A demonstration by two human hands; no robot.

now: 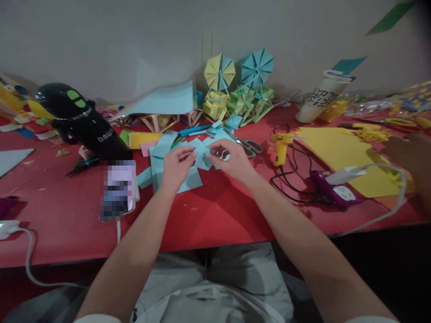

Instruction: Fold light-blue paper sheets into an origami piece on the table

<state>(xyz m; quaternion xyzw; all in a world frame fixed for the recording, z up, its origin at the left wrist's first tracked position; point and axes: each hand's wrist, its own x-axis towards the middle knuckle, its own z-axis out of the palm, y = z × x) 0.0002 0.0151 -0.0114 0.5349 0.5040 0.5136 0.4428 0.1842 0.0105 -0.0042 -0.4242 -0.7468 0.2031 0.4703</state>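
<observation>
Left hand [180, 163]: fingers curled, thumb and index nearly closed at left edge of small light blue paper piece [202, 153]; can't tell if they grip it. Right hand [232, 158]: thumb and fingertips pinch same piece at its right edge. Piece is between the two hands, above light blue paper sheets [158, 168] on red table [215, 229]. Scissors [254, 147], grey-handled, just beyond right hand. Blue pen [194, 130] behind the pieces. Phone [117, 190] left of left forearm, screen blurred; black bottle [87, 119] behind it, tilted. Right side: yellow glue gun [280, 150] with black cable, purple power strip [336, 188] with white plug in it, yellow paper [336, 157] beyond. Back by wall: yellow-and-blue paper wheel [215, 72], blue paper wheel [257, 67] to its right, folded green paper pieces [240, 104] below, white cup [318, 98] farther right. Another person's hand [409, 152] at right edge, dim.
</observation>
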